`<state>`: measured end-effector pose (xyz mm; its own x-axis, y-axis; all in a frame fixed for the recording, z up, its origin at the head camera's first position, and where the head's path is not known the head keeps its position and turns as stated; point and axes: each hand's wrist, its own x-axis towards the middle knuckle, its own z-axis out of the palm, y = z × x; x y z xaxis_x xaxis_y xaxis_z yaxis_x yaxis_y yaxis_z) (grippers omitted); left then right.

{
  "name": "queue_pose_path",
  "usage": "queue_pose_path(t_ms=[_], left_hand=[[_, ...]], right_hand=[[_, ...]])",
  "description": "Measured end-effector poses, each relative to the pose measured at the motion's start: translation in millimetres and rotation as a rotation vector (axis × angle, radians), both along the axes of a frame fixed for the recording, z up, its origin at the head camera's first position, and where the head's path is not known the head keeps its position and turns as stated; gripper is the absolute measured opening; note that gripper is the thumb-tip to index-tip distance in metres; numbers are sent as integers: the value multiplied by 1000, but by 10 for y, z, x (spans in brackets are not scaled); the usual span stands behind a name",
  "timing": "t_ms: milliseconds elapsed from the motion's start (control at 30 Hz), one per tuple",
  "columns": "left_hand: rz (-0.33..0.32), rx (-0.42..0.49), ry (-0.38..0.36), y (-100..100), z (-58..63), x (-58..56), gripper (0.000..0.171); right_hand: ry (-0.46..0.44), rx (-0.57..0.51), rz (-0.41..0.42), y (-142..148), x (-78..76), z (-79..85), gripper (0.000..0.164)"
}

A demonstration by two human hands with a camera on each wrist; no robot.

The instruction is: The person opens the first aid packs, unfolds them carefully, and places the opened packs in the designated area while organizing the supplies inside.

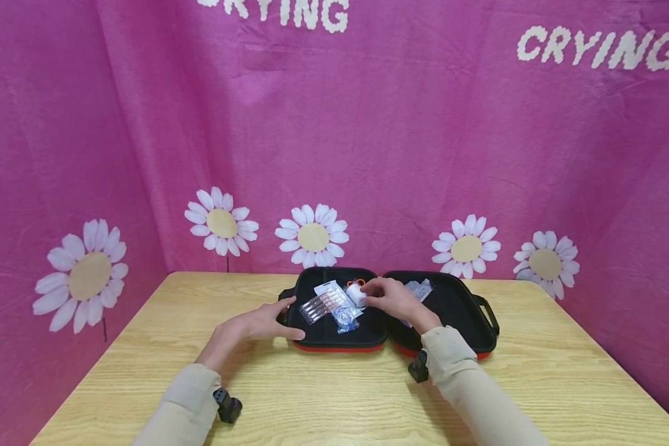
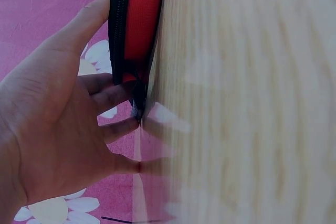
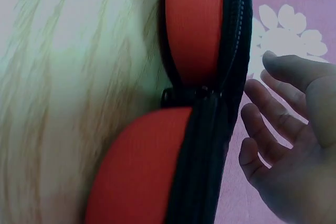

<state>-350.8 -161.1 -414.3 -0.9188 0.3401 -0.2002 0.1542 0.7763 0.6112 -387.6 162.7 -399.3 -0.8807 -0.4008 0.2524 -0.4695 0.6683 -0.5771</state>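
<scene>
The left hand (image 1: 259, 320) spreads at the case's (image 1: 334, 343) nine-o'clock end; whether the right hand (image 1: 394, 298) pinches the white roll (image 1: 355, 293), two o'clock inside, I cannot tell; a careless nudge could send it rolling.

The table (image 1: 323, 399) is pale, wood-grained; on it lies an opened black-and-red case (image 1: 456, 303)

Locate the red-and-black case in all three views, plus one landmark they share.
Head: the case lies open in the lower half, slightly right of centre.
Left wrist: its red side comes down from the top edge, left of centre, beside the left hand.
Right wrist: its two red halves run top to bottom around the centre.
Shared landmark: the wood-grain table.
</scene>
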Motion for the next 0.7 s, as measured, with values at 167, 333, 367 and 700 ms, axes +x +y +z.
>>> queue_pose_path(t_ms=[167, 333, 367, 700], left_hand=[[5, 0, -5, 0, 8, 9, 104], [7, -2, -8, -2, 21, 18, 103], [7, -3, -6, -3, 22, 18, 103], [-1, 0, -2, -5, 3, 6, 103]], right_hand=[[15, 26, 23, -93, -20, 3, 23], [12, 27, 23, -209, -33, 16, 23], [9, 25, 24, -232, -32, 22, 24], [27, 71, 0, -393, -43, -23, 24]])
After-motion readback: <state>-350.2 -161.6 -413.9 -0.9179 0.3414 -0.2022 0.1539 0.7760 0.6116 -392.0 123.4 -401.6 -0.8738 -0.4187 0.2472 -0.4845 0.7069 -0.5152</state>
